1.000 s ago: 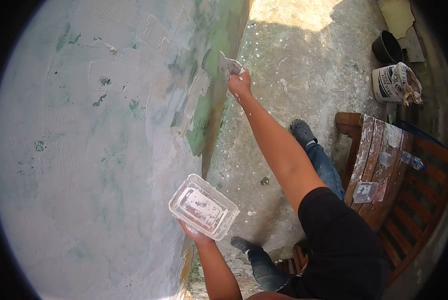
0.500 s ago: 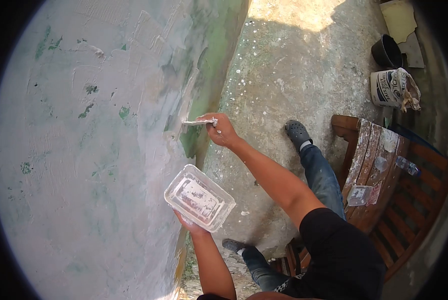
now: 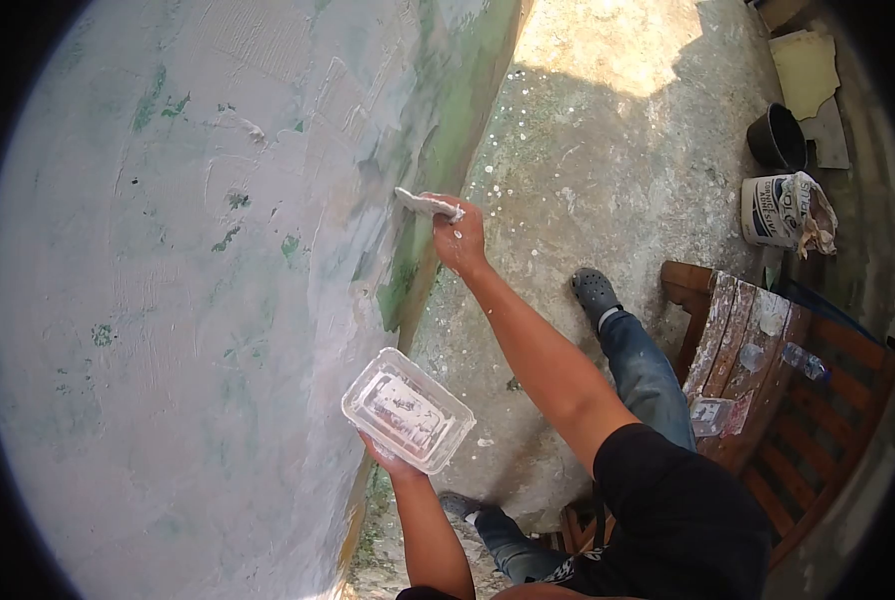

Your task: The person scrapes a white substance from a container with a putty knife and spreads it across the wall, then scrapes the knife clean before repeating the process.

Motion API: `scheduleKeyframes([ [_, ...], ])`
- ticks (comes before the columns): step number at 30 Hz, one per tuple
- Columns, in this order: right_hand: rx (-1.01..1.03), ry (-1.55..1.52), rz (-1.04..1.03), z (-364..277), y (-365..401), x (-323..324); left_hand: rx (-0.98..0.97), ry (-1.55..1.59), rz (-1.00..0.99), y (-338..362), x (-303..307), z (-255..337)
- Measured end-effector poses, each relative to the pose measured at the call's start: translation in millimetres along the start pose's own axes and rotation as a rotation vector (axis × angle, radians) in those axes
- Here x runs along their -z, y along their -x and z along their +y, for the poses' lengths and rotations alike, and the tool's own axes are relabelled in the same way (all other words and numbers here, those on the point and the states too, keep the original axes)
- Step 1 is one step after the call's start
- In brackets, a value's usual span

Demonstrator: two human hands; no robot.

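A clear plastic container (image 3: 408, 410), smeared inside with white paste, rests in my left hand (image 3: 390, 458), whose fingers go beneath it. My right hand (image 3: 458, 238) is closed round a paste-coated scraper (image 3: 426, 204), its blade pointing left at the lower part of the wall. Whether the blade touches the surface cannot be made out. The wall (image 3: 198, 330) is covered in whitish, ridged paste with green patches, and a green strip (image 3: 458, 130) runs along its base.
Speckled concrete floor (image 3: 588, 170) lies beside the wall. A wooden bench (image 3: 733, 330) on the right holds a plastic bottle (image 3: 806, 361) and a small clear box (image 3: 710, 416). Behind it are a white bucket (image 3: 776, 212) and a black bucket (image 3: 778, 138).
My right hand has moved the scraper up along the wall's base, and its blade is now tilted differently. The view has shifted slightly, with the container a little lower and further right.
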State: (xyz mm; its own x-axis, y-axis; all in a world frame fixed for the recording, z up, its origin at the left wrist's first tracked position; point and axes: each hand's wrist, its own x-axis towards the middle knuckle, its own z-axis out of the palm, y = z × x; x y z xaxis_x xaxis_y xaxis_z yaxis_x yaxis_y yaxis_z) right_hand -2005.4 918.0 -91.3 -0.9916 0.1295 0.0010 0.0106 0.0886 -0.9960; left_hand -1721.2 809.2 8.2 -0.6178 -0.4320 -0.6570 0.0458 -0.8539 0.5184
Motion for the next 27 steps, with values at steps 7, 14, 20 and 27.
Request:
scheduleKeyframes([
  [7, 0.150, -0.106, -0.436, 12, 90, 3, 0.001, 0.038, 0.019, 4, -7, 0],
  [14, -0.266, -0.244, 0.090, 27, 93, -25, -0.052, 0.011, -0.010, 32, 19, 8],
  [20, 0.052, -0.066, -0.028, 26, 194, -62, -0.012, 0.083, 0.080, 47, 69, 26],
  [27, -0.095, -0.088, -0.027, 42, 125, 7, 0.019, 0.040, -0.078, 42, 79, 39],
])
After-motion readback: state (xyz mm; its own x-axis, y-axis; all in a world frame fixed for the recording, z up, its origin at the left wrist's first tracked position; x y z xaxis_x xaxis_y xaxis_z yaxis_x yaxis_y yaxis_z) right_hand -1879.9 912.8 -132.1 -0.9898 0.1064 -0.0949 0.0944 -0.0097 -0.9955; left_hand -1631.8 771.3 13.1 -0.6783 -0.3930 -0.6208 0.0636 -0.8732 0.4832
